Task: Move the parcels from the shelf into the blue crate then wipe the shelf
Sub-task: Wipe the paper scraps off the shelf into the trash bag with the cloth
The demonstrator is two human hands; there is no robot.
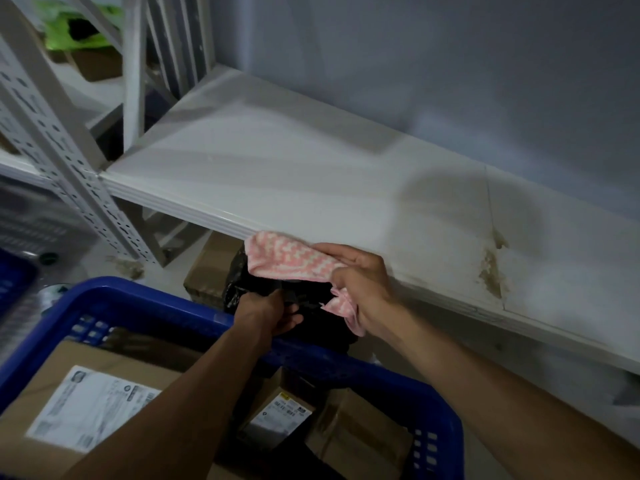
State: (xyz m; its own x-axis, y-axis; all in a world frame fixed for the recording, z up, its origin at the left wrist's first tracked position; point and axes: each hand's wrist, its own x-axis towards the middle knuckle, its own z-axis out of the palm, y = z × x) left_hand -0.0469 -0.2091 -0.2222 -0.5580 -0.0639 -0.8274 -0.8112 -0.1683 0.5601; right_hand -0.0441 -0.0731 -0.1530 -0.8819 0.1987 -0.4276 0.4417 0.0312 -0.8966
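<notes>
Pinching the pink-and-white cloth (294, 259) at one end, the right hand (360, 282) lets it hang limp; soft and light, it probably wipes better bunched into the palm. The left hand (273, 311) grips a black plastic-wrapped parcel (242, 289), likely slippery, above the blue crate (145, 299) rim. Just behind, the shelf (311, 168) lies bare.

One cloth (291, 259), one blue crate (145, 299), two hands (273, 315).
</notes>
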